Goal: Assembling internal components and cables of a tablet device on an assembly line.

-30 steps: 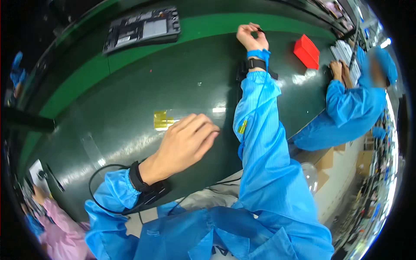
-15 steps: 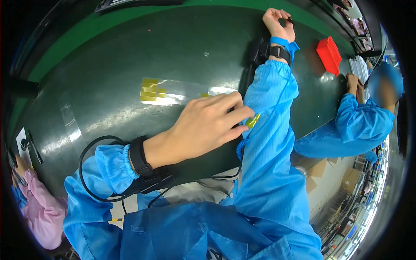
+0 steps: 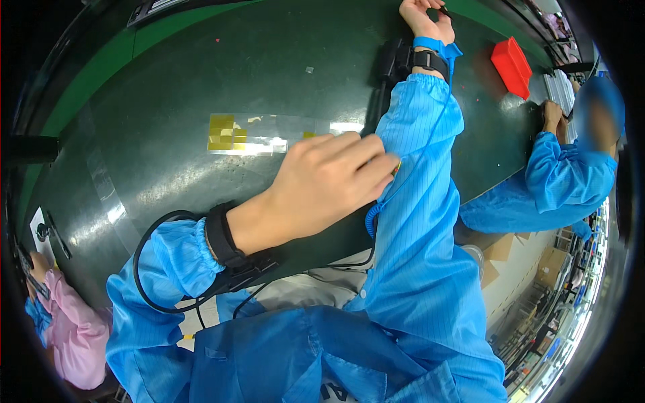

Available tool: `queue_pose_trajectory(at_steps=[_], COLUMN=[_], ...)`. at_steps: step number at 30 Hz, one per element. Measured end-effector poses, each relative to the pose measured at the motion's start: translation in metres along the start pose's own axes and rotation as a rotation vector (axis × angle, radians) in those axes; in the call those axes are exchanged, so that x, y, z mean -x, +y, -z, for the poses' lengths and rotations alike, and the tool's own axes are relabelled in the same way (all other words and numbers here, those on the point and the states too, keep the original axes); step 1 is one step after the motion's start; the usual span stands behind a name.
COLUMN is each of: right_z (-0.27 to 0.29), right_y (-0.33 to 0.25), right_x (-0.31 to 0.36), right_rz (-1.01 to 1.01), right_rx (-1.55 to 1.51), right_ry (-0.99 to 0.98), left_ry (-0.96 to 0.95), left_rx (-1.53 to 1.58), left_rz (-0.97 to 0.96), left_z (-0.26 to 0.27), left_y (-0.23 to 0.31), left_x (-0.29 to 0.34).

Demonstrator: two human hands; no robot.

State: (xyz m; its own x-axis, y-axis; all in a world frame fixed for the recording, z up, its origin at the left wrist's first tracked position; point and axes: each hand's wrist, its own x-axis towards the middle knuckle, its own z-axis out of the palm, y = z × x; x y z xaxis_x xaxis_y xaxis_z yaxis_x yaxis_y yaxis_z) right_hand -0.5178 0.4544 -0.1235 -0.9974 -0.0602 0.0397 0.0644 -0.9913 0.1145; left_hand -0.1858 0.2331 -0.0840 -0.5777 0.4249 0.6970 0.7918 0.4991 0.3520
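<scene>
The left hand (image 3: 329, 181) curls its fingers beside yellow tape (image 3: 398, 166) at three o'clock, on the right sleeve (image 3: 426, 151); grip and long axis I cannot tell. The right hand (image 3: 427, 21), farther, toward one o'clock, pinches a small black item (image 3: 445, 11).

Yellow piece (image 3: 398, 166) mostly behind left fingers (image 3: 377, 168), dark device (image 3: 158, 8) cropped above

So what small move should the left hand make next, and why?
I'd guess the left hand should gently try lifting the yellow scrap away from the blue right sleeve. Its curled fingers are right at the scrap, with only a sliver showing past them. Whether they grip it is hidden, so a slow, light pull seems wise.
</scene>
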Motion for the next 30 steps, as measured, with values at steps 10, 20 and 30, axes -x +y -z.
queue_pose_trajectory(at_steps=[10, 20, 30], right_z=[-0.003, 0.003, -0.006], right_y=[-0.001, 0.005, 0.003], right_x=[-0.001, 0.013, 0.011], right_rz=[-0.014, -0.015, -0.026], right_rx=[0.019, 0.034, 0.043], right_ry=[0.017, 0.055, 0.053], left_ry=[-0.050, 0.043, -0.016], left_rx=[0.080, 0.104, 0.247], left_rz=[0.071, 0.011, 0.147], left_z=[0.000, -0.001, 0.005], left_y=[-0.006, -0.006, 0.004], left_x=[-0.003, 0.023, 0.008])
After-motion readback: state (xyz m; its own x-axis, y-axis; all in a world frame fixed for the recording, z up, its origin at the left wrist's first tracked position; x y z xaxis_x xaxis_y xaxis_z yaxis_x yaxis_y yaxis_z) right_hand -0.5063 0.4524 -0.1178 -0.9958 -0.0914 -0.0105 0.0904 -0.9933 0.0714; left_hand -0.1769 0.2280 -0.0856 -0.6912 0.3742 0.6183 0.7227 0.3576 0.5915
